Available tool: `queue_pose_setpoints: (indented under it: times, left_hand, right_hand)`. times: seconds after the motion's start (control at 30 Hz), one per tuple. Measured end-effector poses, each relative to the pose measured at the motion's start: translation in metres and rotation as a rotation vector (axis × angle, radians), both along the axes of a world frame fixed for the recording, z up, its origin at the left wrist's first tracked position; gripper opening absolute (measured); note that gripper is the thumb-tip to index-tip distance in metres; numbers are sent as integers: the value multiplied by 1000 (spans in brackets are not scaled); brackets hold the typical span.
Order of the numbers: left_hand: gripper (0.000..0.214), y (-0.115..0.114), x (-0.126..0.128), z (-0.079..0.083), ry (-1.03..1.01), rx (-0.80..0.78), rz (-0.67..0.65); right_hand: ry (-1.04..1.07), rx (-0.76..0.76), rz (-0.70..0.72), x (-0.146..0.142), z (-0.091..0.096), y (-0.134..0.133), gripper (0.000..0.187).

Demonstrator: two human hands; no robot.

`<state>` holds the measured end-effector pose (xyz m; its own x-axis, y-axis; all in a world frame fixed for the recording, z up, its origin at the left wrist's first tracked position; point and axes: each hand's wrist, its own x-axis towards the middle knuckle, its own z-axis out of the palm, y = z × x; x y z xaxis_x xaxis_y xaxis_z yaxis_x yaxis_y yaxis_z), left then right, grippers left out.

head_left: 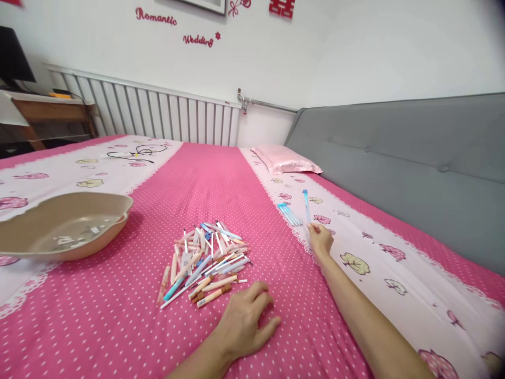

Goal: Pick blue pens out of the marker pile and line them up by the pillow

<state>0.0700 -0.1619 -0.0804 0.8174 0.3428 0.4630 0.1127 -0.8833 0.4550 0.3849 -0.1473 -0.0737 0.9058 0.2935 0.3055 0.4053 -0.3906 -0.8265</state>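
Note:
My right hand point(320, 239) pinches the lower end of a light blue pen point(306, 206) over the pale strip of the bedspread. Just left of that pen, several similar blue pens point(289, 215) lie side by side in a neat row. My left hand point(249, 321) rests palm down on the pink fabric, fingers apart and slightly curled, with nothing in it. Beyond its fingers is a loose heap of pens point(205, 258) in pink, white, blue, cream and brown, lying in many directions.
A beige basin point(67, 226) with small pale pieces inside stands at the left. A pink pillow point(286, 159) lies by the grey headboard point(398, 163). A black cable point(138, 152) is on the far bedspread. A radiator point(158, 108) and a desk point(55, 110) stand behind.

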Motion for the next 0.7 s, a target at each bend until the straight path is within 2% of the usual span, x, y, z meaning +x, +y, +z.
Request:
queue_pose_setpoints:
  times: [0.23,0.5,0.7]
  left_hand:
    - [18,-2,2,7,1,22,23]
    - [17,-3,3,9,9,13,41]
    - [19,-5,3,8,49,19,31]
  right_hand:
    - [76,-76,-132,17,-22,-1,31]
    - [110,-199,-177,23,-22,16,30]
    - [83,-229,-166,26,-22,26,31]
